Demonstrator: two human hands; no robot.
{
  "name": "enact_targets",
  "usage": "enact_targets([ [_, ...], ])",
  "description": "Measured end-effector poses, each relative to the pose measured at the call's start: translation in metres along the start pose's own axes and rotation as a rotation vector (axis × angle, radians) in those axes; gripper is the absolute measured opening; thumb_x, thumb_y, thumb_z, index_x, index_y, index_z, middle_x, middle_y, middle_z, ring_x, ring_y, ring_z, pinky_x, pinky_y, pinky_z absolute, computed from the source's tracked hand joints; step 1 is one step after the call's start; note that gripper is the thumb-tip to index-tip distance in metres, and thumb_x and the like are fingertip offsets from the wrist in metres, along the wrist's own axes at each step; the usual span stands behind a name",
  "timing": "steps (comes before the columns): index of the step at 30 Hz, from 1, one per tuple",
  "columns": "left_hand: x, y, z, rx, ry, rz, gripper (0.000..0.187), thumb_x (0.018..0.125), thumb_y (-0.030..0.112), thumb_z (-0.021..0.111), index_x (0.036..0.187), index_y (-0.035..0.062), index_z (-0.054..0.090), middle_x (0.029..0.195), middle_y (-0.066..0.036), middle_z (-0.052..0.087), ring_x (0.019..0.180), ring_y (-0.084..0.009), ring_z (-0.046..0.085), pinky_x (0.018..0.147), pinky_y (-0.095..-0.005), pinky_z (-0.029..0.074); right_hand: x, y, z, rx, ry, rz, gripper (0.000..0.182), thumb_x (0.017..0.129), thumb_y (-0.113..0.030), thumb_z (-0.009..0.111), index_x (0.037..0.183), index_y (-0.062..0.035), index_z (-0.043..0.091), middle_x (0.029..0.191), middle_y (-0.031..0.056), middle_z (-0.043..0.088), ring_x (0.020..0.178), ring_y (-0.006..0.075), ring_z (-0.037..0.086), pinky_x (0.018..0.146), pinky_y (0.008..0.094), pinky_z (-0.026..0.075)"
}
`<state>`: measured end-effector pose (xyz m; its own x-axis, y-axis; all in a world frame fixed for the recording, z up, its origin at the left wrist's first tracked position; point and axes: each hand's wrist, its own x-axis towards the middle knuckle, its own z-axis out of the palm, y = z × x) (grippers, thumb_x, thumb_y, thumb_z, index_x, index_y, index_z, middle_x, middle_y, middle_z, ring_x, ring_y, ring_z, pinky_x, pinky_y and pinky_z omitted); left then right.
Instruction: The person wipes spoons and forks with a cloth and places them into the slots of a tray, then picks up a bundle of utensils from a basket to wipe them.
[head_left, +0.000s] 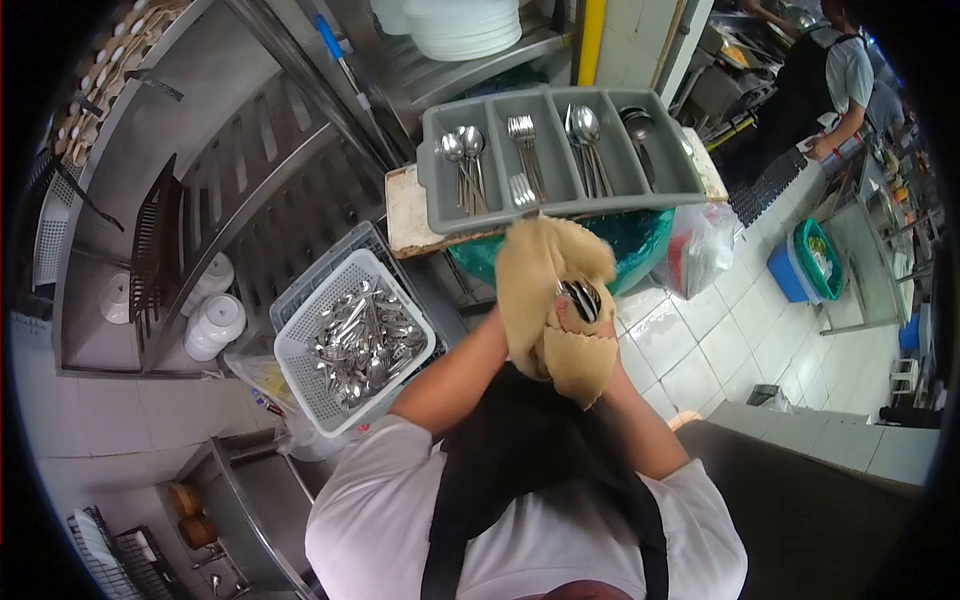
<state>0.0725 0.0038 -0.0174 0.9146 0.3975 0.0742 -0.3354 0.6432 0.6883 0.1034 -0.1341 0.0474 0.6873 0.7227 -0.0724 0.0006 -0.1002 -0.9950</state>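
Observation:
A tan cloth (pixel 548 250) is draped over both my hands in front of my apron. My left hand (pixel 507 328) is mostly under the cloth and grips it; its fingers are hidden. My right hand (pixel 575 318) is closed around a bundle of metal cutlery (pixel 580 300), with part of the cloth wrapped around it. Just beyond the cloth is the grey cutlery tray (pixel 476 211). Its compartments hold spoons (pixel 463 150), forks (pixel 524 140), larger spoons (pixel 587 130) and a dark-looking ladle or big spoon (pixel 637 125). One fork head (pixel 522 190) shows close to the cloth.
A white basket (pixel 300 375) heaped with loose cutlery (pixel 365 345) stands at my left. Bowls (pixel 216 318) sit on the steel rack, plates (pixel 465 30) on a shelf. A blue bin (pixel 787 272) stands on the tiled floor (pixel 720 350). Another person (pixel 825 80) works at upper right.

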Motion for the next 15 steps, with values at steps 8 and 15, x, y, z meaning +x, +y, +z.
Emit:
enact_targets([
  [8,0.023,0.014,-0.011,0.466,0.043,-0.114,0.031,0.078,0.024,0.060,0.105,0.0086,0.061,0.099,-0.009,0.061,0.095,-0.0277,0.054,0.086,-0.0345,0.041,-0.015,0.084,-0.018,-0.451,-0.202,-0.269,0.040,0.083,-0.021,0.061,0.119,-0.0087,0.051,0.114,0.0130,0.057,0.105,0.0251,0.055,0.088,0.0340,0.044],
  [15,-0.013,0.019,0.033,1.636,-0.290,0.255,0.030,0.076,0.026,0.058,0.101,0.0083,0.060,0.102,-0.011,0.057,0.093,-0.0308,0.052,0.080,-0.0364,0.041,-0.045,0.102,-0.037,-0.774,-0.395,0.001,0.062,0.059,-0.016,0.063,0.119,-0.0082,0.052,0.130,0.0182,0.045,0.106,0.0380,0.053,0.084,0.0431,0.046],
])
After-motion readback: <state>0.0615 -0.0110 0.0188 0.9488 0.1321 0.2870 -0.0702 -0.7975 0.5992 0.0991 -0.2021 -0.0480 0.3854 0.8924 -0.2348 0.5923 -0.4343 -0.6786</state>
